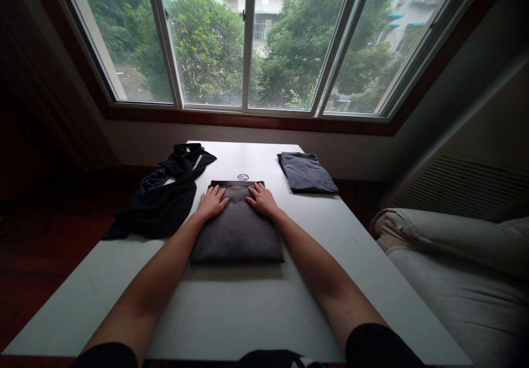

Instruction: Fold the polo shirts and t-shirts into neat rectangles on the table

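A dark grey garment (237,236), folded into a neat flat block, lies in the middle of the white table (243,307). On its far left corner my left hand (212,201) rests flat, fingers spread. My right hand (262,198) presses on the far right part of the same cloth, its fingers also stretched out. Neither hand grips the fabric. Just beyond the garment's far edge is a small round dark mark (243,177), perhaps a logo on the tabletop. What kind of garment is folded here I cannot tell.
At the table's left lies a loose heap of black and navy clothes (165,191), partly over the edge. A folded blue-grey garment (309,172) sits at the far right. A pale sofa (458,263) stands right of the table, and a wide window (248,48) is behind it.
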Tool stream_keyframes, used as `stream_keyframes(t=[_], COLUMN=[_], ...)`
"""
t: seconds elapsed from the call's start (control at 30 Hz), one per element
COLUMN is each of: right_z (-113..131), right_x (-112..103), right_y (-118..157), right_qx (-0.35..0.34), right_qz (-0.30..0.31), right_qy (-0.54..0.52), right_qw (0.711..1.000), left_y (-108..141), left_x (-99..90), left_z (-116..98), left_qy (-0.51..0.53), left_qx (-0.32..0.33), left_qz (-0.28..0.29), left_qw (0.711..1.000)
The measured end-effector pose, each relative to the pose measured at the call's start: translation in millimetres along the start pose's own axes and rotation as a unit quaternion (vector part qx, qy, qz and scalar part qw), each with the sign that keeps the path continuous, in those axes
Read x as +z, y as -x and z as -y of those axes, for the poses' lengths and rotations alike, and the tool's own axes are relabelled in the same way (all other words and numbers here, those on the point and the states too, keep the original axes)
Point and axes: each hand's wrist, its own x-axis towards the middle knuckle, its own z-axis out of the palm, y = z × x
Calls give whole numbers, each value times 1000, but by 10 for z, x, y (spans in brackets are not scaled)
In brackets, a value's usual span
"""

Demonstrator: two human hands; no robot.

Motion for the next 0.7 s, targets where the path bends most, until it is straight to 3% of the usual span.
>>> stream_keyframes(t=[0.7], right_z=[28], right_x=[-44], right_y=[11], right_qx=[7], right_qz=[4], right_qy=[-4], right_qw=[1000], left_y=[16], left_x=[-17], left_z=[-9], left_qy=[4], left_qx=[0], left_qz=[1], left_qw=[1000])
